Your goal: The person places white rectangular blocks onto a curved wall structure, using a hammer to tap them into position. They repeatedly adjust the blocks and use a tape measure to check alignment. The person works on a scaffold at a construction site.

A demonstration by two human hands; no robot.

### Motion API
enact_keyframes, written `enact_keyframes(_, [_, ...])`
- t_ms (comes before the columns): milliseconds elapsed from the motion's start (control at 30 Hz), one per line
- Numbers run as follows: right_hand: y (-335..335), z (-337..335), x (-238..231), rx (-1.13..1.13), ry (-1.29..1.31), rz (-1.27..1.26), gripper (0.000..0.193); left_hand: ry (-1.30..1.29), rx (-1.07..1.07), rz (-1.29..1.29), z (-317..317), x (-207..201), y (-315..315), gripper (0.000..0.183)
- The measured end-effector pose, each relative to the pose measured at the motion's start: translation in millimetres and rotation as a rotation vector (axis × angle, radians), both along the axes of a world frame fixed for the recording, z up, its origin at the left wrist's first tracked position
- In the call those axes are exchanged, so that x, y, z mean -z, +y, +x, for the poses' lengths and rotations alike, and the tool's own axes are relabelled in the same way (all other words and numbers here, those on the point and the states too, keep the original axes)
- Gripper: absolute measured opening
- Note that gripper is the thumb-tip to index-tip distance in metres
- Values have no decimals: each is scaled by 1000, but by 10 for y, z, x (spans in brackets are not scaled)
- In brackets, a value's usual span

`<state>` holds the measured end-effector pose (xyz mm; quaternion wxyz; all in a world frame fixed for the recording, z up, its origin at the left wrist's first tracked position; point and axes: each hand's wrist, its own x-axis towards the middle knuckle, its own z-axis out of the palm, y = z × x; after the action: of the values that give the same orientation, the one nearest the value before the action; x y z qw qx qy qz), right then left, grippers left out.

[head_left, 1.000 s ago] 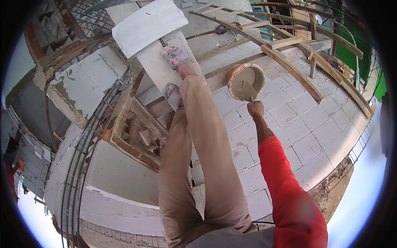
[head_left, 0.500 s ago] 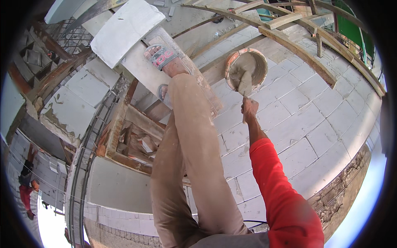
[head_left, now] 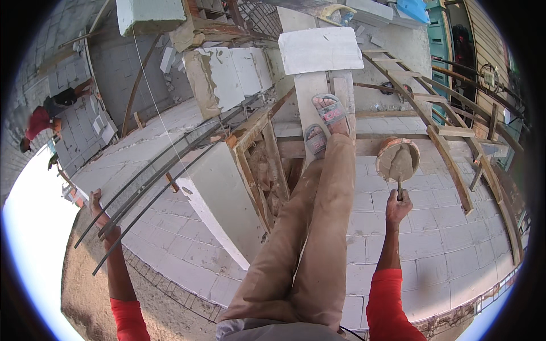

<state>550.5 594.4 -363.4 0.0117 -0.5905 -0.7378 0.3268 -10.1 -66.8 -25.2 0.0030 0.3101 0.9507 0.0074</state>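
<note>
R hand (head_left: 399, 208): fingers clamped on trowel (head_left: 401, 167), blade in mortar inside bucket (head_left: 417, 150). Wooden ladder (head_left: 454, 131) right of bucket. Steel bars (head_left: 136, 202) cross before L hand (head_left: 97, 204); its fingers: cannot tell.

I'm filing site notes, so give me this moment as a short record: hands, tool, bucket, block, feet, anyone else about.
Left hand: by the dark steel rods, which cross in front of its wrist; contact unclear
Right hand: closed around the handle of a trowel
Trowel blade: in the bucket, among grey mortar
Block: white, lying across a pale board, beyond the feet
Feet: in sandals
Other person: far left, red top
</note>
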Motion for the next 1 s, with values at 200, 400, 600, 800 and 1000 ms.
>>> enact_keyframes(200, [-416,-1936,-471,-458,229,42,18,16,-530,90,138,-61,372,35])
enact_keyframes(400, [-1493,-3839,-799,-590,240,-564,27,61,-730,119,161,-4,431,24])
enact_keyframes(600, [-2215,-5139,-583,-74,276,-1620,17,44,-918,351,91,48,806,25])
enact_keyframes(800, [-2429,-5478,-394,138,261,-1847,19,64,-955,284,142,-23,906,28])
enact_keyframes(1000, [-2545,-5155,-548,94,157,-1800,21,78,-998,336,165,-12,993,32])
